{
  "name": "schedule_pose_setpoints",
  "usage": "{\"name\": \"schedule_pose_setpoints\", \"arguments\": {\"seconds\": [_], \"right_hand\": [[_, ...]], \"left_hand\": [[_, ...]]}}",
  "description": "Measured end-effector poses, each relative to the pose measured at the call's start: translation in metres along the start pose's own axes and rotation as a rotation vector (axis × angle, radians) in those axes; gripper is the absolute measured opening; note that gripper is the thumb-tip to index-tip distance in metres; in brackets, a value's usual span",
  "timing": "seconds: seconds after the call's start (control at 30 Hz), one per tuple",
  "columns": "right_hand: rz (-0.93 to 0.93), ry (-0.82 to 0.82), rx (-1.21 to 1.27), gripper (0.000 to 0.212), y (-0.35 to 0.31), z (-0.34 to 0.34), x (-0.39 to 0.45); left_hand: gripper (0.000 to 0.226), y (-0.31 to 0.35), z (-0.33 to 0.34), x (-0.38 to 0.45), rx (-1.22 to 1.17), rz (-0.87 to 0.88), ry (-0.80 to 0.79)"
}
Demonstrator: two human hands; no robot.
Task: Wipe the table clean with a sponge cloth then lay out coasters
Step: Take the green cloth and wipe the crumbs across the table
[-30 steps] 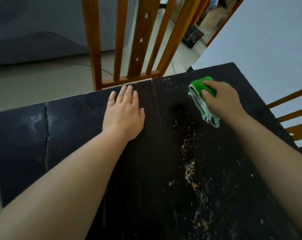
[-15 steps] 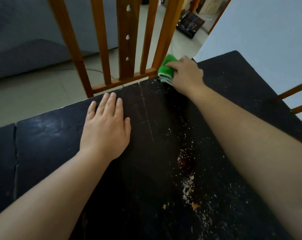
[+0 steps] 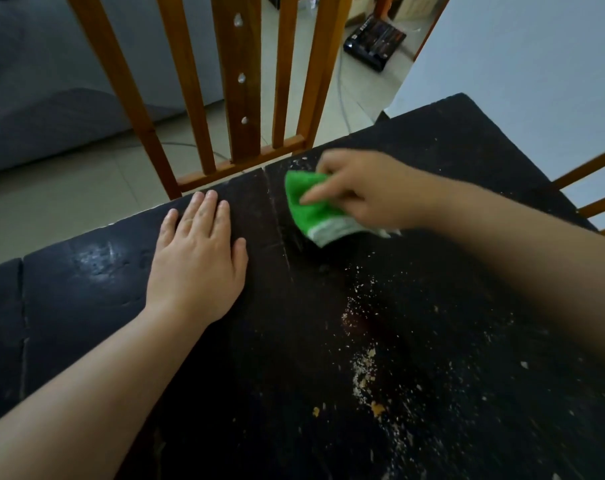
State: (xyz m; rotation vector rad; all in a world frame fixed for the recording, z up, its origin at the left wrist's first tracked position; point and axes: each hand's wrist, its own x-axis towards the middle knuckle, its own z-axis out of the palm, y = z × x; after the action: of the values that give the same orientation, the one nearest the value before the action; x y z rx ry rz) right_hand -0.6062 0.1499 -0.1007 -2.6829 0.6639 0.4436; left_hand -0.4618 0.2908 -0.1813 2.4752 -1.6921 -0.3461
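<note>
Gripping the green sponge cloth at upper centre, the right hand pinches it against the black table, fingers curled round its folds. The left hand lies flat at centre left, fingers straight and pressed down. Crumbs scatter across the lower right, well apart from the cloth. Risk here: a fast sweep could flick them off the near edge onto the floor, or smear them into the seam just beside the cloth. A wooden chair back stands against the far edge. No coasters in sight.
</note>
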Motion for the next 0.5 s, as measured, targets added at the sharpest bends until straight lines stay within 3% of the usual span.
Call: {"name": "schedule_pose_setpoints", "arguments": {"seconds": [0.17,0.33,0.5], "right_hand": [[0.071,0.182,0.023,0.039,-0.001,0.005,0.054],[0.081,0.116,-0.095,0.046,-0.012,0.034,0.053],[-0.087,0.000,-0.157,0.049,-0.029,0.047,0.007]], "left_hand": [[0.057,0.000,0.002,0.000,-0.009,0.001,0.016],[0.055,0.000,0.002,0.000,-0.012,0.004,0.025],[0.054,-0.003,0.005,0.001,-0.023,0.015,0.031]]}}
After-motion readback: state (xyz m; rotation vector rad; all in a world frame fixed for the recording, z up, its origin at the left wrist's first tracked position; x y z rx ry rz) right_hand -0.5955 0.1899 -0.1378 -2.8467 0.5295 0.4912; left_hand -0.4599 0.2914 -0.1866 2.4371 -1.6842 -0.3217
